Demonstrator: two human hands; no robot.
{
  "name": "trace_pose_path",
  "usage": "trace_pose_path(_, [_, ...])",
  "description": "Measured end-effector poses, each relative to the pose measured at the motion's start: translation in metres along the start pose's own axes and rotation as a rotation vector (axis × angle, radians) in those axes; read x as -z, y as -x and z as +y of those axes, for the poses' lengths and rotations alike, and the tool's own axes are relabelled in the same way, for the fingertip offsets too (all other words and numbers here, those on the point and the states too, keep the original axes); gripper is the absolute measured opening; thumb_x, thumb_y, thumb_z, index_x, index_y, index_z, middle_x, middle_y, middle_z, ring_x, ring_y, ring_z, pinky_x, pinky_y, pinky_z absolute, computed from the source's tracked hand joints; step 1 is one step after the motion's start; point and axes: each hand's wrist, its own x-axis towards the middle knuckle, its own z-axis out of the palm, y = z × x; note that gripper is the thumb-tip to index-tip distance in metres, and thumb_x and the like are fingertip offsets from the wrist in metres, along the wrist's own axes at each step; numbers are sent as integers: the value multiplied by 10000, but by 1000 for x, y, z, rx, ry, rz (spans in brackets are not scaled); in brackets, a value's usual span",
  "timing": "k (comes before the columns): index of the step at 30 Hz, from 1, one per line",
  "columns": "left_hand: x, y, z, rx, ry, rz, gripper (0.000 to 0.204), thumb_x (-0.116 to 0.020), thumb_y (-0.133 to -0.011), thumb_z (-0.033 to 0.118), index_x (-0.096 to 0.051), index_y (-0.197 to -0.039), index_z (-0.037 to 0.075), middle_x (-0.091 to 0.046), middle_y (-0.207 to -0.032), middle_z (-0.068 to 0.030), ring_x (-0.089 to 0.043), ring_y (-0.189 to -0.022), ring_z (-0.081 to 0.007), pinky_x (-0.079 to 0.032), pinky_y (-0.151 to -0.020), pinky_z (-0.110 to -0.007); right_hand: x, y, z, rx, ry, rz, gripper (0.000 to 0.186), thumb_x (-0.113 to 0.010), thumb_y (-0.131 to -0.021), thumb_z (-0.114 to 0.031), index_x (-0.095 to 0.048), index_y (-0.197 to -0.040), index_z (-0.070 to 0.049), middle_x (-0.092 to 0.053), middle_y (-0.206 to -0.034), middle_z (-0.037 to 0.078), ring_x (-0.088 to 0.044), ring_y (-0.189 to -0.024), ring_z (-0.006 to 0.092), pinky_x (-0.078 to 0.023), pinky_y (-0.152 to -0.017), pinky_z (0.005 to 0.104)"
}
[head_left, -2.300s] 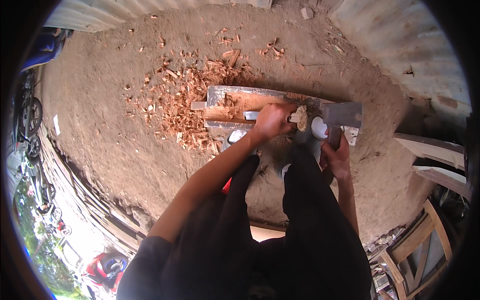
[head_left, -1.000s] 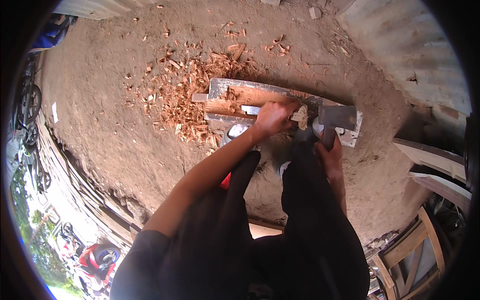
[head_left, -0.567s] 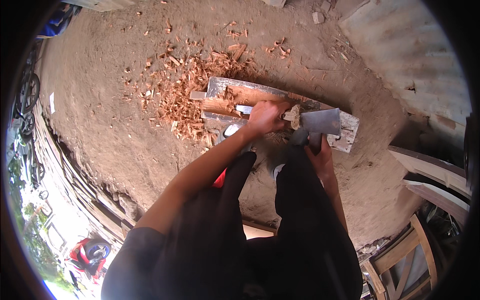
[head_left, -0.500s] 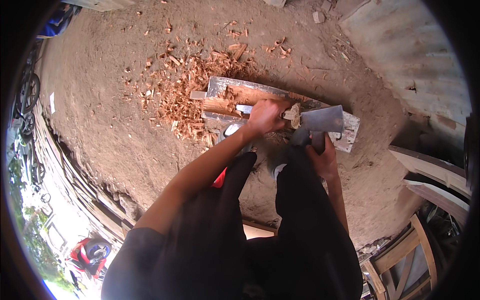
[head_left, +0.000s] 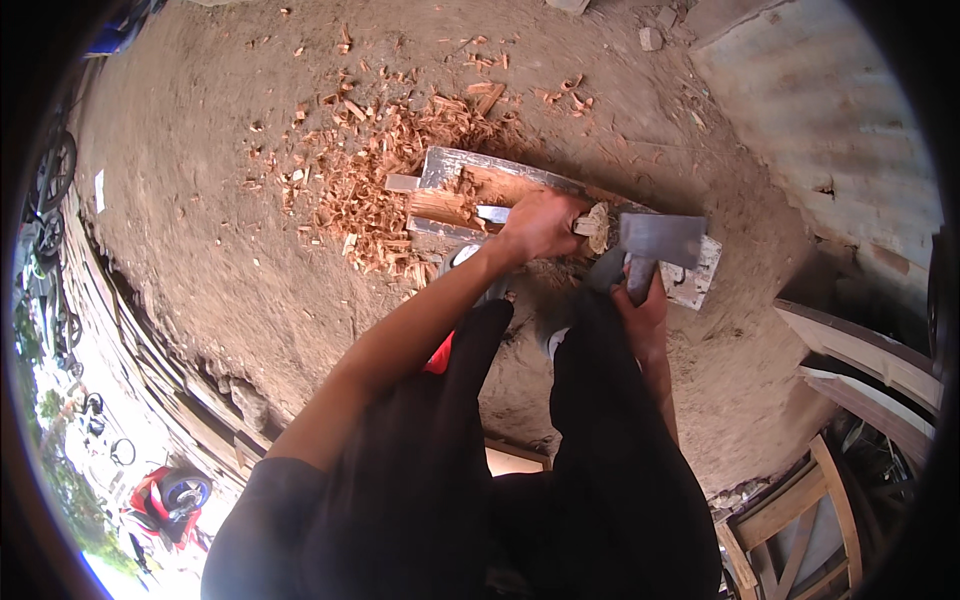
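A long wooden piece (head_left: pixel 485 158) with weathered grey edges and a carved reddish channel lies beside my feet. My left hand (head_left: pixel 545 225) is closed on a chisel, whose metal blade (head_left: pixel 492 214) sits in the channel and whose frayed wooden handle end (head_left: pixel 596 228) sticks out to the right. My right hand (head_left: pixel 640 310) grips the handle of an axe (head_left: pixel 662 240); its broad head is just right of the chisel's frayed end, slightly apart and blurred. Curled wood shavings (head_left: pixel 360 200) are spread around the left end of the piece.
Corrugated sheeting (head_left: pixel 810 110) walls the upper right. Curved boards (head_left: pixel 855 345) and a wooden chair-like frame (head_left: pixel 800 505) lie at the right. Stacked planks (head_left: pixel 170 370) line the left edge, with a red motorcycle (head_left: pixel 160 505) and other two-wheelers beyond. Bare dirt ground (head_left: pixel 220 130) surrounds the piece.
The axe head swung left to the chisel's frayed end about half a second ago and has since moved back right. My left hand stays on the chisel. The view has shifted slightly.
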Motion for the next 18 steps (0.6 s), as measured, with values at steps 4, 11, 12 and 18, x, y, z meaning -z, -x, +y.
trace_pose_path(4, [1,5,-4,32,-27,-13,345,-798,-702,312,-712,-984,132,-730,-902,-175,-705,-893,-380,-560,-792,-492,18,-11,-34,-287,-187,-197,378,-676,-879,-103,-546,-1221,-8,-662,-1025,119,-664,-848,210,-534,-775,347])
trace_pose_path(11, [5,2,-3,-27,5,-60,347,-768,-723,283,-711,-1023,118,-729,-914,-183,-702,-917,-388,-561,-819,-488,12,-8,-22,-218,-116,-193,404,-678,-882,-109,-528,-1241,-2,-656,-1063,104,-662,-902,208,-530,-790,342])
trace_pose_path(12, [5,3,-4,-38,-6,-55,345,-761,-724,273,-711,-1026,115,-729,-913,-184,-701,-918,-391,-561,-822,-487,17,-10,-31,-295,-179,-217,408,-677,-879,-110,-526,-1242,-1,-655,-1062,102,-662,-904,216,-529,-790,344])
trace_pose_path(18, [17,-1,2,-30,-48,-224,382,-739,-713,231,-706,-1073,107,-725,-960,-198,-688,-998,-385,-552,-855,-487,7,-6,-21,-214,-82,-153,416,-674,-860,-89,-537,-1242,-1,-657,-1118,139,-654,-1001,278,-507,-889,388])
